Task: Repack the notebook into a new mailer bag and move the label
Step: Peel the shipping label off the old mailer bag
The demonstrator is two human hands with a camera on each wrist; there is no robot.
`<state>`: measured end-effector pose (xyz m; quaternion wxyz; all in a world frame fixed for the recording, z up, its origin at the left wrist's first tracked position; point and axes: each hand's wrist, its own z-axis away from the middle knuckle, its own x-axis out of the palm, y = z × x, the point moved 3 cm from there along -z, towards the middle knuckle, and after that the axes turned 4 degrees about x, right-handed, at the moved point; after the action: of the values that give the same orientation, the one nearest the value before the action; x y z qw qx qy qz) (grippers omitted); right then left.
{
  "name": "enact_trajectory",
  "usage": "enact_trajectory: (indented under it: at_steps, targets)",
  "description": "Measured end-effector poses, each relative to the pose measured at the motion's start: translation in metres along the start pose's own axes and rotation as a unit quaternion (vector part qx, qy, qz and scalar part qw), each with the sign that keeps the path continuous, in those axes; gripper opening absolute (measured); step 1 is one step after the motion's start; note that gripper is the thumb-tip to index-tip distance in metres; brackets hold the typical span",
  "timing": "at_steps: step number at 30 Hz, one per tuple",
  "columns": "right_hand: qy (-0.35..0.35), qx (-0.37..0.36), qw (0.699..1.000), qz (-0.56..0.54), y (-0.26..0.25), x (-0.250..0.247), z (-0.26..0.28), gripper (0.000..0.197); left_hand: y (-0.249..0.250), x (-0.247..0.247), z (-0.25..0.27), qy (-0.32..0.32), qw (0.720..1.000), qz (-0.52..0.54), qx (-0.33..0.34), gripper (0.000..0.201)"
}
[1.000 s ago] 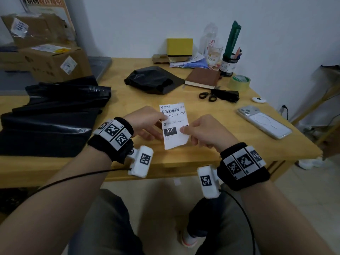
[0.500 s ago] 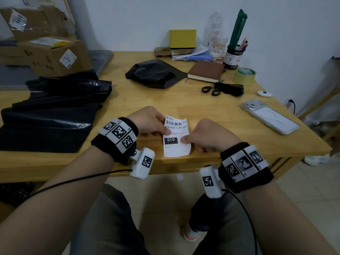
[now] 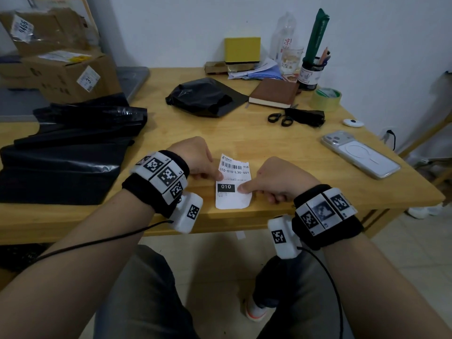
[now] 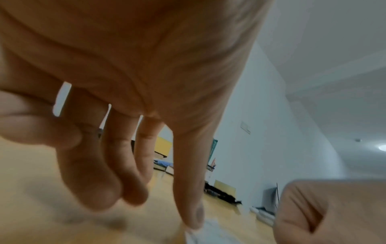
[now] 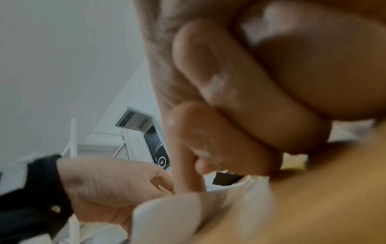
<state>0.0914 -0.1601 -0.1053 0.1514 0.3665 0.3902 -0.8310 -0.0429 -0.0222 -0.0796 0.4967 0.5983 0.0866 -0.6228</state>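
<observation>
The shipping label (image 3: 233,183) has come down flat onto the table's (image 3: 281,152) near edge; left hand (image 3: 193,156) pinches its left edge, right hand (image 3: 281,178) its right; pen cup (image 3: 309,75) holding pencils far right; notebook (image 3: 272,92) beyond.

Between the left hand (image 3: 195,155) and the right hand (image 3: 281,179), the white label (image 3: 233,183) reads "010-010-L30-551" under a barcode, with "010" in a black box below. The stickers on the cartons beyond the left hand are too unclear to read.
</observation>
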Motion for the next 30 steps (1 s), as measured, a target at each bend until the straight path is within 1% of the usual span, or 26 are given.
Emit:
enact_trajectory:
  at_steps: [1,2,3,4,5,6,7,8,9,10,11,13,14,16,18,22,26,30]
  targets:
    - [-0.003,-0.005,1.000,-0.016,0.001,0.000,0.001,0.041,0.000,-0.005,0.003,0.021,1.000,-0.013,-0.001,0.039]
    - [-0.005,-0.011,0.999,-0.039,0.001,-0.002,0.001,0.041,-0.001,-0.010,0.004,0.046,0.999,-0.003,0.004,0.037]
    - [0.000,-0.017,0.997,-0.073,0.001,-0.005,0.001,0.040,0.000,-0.014,0.006,0.062,0.997,0.037,0.015,0.033]
    - [0.012,-0.027,0.993,-0.118,0.001,-0.008,0.001,0.040,0.000,-0.016,0.008,0.058,0.992,0.112,0.027,0.029]
    - [0.027,-0.043,0.983,-0.175,-0.001,-0.013,0.001,0.039,0.003,-0.016,0.010,0.032,0.978,0.204,0.035,0.025]
    - [0.036,-0.062,0.968,-0.242,-0.002,-0.017,0.001,0.038,0.007,-0.014,0.014,-0.007,0.955,0.294,0.038,0.024]
    - [0.032,-0.075,0.948,-0.308,-0.005,-0.019,0.000,0.036,0.012,-0.011,0.016,-0.047,0.931,0.359,0.034,0.024]
    - [0.016,-0.079,0.929,-0.361,-0.008,-0.020,0.000,0.035,0.015,-0.008,0.018,-0.082,0.915,0.394,0.026,0.025]
    - [-0.008,-0.076,0.915,-0.396,-0.011,-0.018,-0.001,0.036,0.017,-0.004,0.018,-0.108,0.907,0.407,0.020,0.027]
    - [-0.028,-0.071,0.907,-0.413,-0.014,-0.015,-0.002,0.038,0.017,-0.001,0.017,-0.122,0.906,0.406,0.016,0.029]
    - [-0.038,-0.066,0.905,-0.419,-0.016,-0.011,-0.005,0.039,0.015,0.002,0.013,-0.122,0.909,0.399,0.014,0.030]
    - [-0.029,-0.063,0.898,-0.434,-0.017,-0.007,-0.011,0.040,0.010,0.006,0.005,-0.089,0.914,0.396,0.009,0.033]
    - [-0.021,-0.063,0.891,-0.449,-0.018,-0.005,-0.013,0.039,0.007,0.008,0.002,-0.072,0.911,0.407,0.004,0.034]
    - [-0.014,-0.066,0.880,-0.469,-0.018,-0.004,-0.013,0.036,0.002,0.010,-0.001,-0.053,0.896,0.440,-0.009,0.034]
    - [-0.019,-0.063,0.886,-0.459,-0.014,-0.002,-0.011,0.036,-0.001,0.014,0.000,-0.063,0.888,0.455,-0.023,0.033]
    - [-0.052,-0.028,0.914,-0.401,-0.009,0.002,0.000,0.036,-0.005,0.022,0.011,-0.136,0.883,0.444,-0.074,0.031]
    - [-0.064,-0.001,0.942,-0.331,-0.010,0.007,0.010,0.036,-0.004,0.027,0.021,-0.168,0.882,0.431,-0.084,0.033]
    - [-0.062,0.003,0.952,-0.301,-0.014,0.007,0.013,0.034,-0.005,0.027,0.031,-0.184,0.882,0.425,-0.088,0.033]
